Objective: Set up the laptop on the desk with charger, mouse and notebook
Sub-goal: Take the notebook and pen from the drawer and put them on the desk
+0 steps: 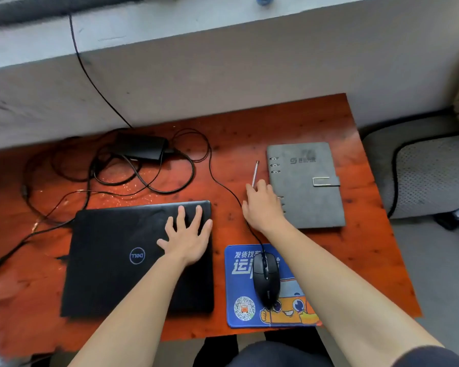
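Observation:
A closed black laptop (112, 258) lies on the reddish wooden desk (361, 247). My left hand (187, 234) rests flat on its lid near the far right corner, fingers spread. My right hand (261, 205) is between laptop and grey ring-bound notebook (306, 184), fingers closed on the near end of a thin silver pen (255, 174). A black wired mouse (266, 278) sits on a blue mouse pad (243, 300). The black charger brick (143, 147) lies at the back left among tangled cables (133, 178).
A grey wall ledge (223, 49) runs behind the desk, with a black cable (88, 72) hanging down it. A grey cushioned chair (432, 176) stands to the right. My knees show under the desk's front edge.

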Tool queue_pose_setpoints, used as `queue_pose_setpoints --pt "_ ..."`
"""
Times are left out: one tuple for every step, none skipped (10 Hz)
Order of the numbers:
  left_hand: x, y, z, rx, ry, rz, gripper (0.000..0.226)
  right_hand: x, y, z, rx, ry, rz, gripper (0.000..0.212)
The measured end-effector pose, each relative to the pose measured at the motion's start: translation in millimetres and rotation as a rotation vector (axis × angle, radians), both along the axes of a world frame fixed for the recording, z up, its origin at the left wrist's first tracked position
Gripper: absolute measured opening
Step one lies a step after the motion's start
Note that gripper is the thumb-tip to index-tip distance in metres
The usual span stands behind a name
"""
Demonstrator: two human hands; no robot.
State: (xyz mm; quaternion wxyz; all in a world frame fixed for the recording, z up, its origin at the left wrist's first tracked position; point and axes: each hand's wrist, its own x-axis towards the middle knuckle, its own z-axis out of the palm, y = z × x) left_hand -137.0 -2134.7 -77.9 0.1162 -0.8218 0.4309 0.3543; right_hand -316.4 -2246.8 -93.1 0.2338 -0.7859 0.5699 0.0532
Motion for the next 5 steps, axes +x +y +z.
queue_pose_setpoints --pt "4 -2 5 0.023 0.018 -0.053 0.069 -6 9 14 0.119 -0.058 -0.022 0.062" --pt "6 -5 14 0.078 0.049 -0.114 0.076 -22 28 32 0.184 -0.159 -0.113 0.067" --pt "8 -1 25 0.014 0.034 -0.196 0.073 -43 44 58 0.149 -0.186 -0.166 0.067" --pt "9 17 25 -0.147 -0.060 -0.361 0.068 -57 50 82 0.027 -0.262 -0.215 0.067" --pt "10 44 20 -0.206 -0.113 -0.519 0.074 -61 57 111 -0.104 -0.395 -0.235 0.070"
